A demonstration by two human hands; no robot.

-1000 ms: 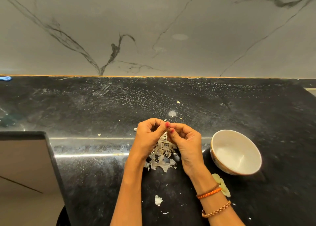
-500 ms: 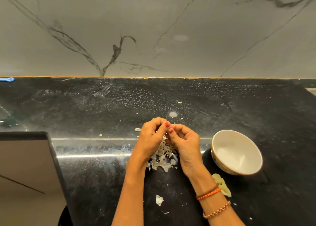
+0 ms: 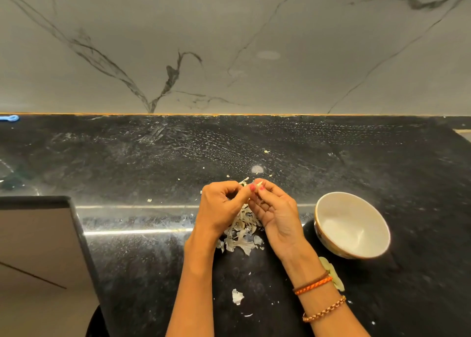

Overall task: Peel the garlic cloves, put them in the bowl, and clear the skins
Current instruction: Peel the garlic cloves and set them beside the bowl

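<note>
Both hands meet above the black counter (image 3: 356,158), fingertips together around a small garlic clove (image 3: 258,184). The left hand (image 3: 221,206) has its fingers curled in, thumb tip against the clove; a bit of papery skin sticks up past its knuckles on the far side. The right hand (image 3: 276,209) pinches the clove's pale tip between thumb and forefinger, palm turned up toward the camera, other fingers loosely curled. Most of the clove is hidden by the fingers, so how much skin is left on it cannot be told. Directly under the hands, on the near side, lies the pile of skins (image 3: 242,234), partly covered by both wrists. One loose skin flake (image 3: 237,296) lies nearer still, between the forearms, with smaller crumbs scattered around. The white bowl (image 3: 328,237) stands on the counter just right of the right hand, apart from it; its inside looks bare white. Two or three peeled cloves (image 3: 334,275) lie on the counter near the bowl's near side, partly hidden behind the right wrist, which wears an orange braided band (image 3: 313,284) and a bead bracelet (image 3: 325,310). The marble wall (image 3: 229,43) rises behind the counter at the far side. A small blue item (image 3: 9,118) sits at the far left edge; cannot tell what it is.
</note>
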